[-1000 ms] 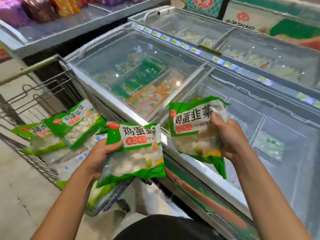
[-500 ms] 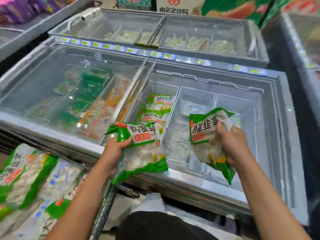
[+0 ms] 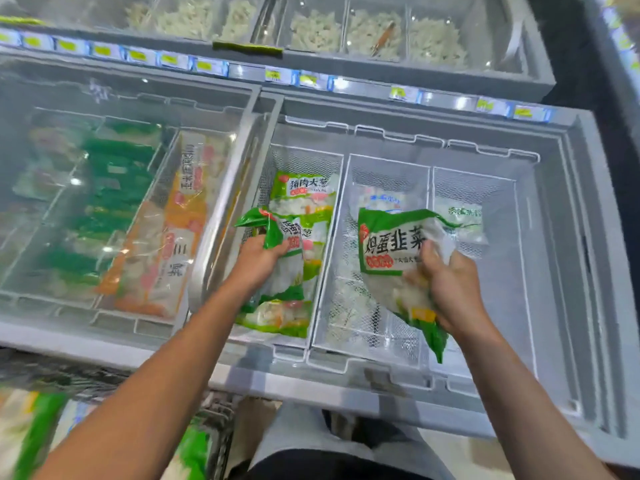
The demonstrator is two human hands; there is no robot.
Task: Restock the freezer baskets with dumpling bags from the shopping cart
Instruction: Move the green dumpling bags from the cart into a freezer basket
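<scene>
- A person's left hand (image 3: 258, 261) grips a green-and-clear dumpling bag (image 3: 277, 258) by its crumpled upper edge, holding it over the leftmost wire basket (image 3: 266, 188) of the open chest freezer (image 3: 571, 237).
- Beneath that bag, more green dumpling packs (image 3: 304, 192) already lie in the same basket, running from 12 o'clock down toward 6.
- At 3 o'clock from the left hand, the right hand (image 3: 450, 289) clutches a second dumpling bag (image 3: 391, 247), fingers curled around its right side; the bag hangs tilted above the middle basket (image 3: 388, 168).
- A pale pack (image 3: 377, 199) rests at the middle basket's far end, at 12 o'clock from the held bag.
- The third basket (image 3: 498, 188), at 3 o'clock, holds one frosted pack (image 3: 460, 216).
- At 9 o'clock, a closed glass lid (image 3: 104, 98) covers green and orange packets.
- At 7 o'clock, blurred green bags (image 3: 31, 441) lie in the shopping cart.
</scene>
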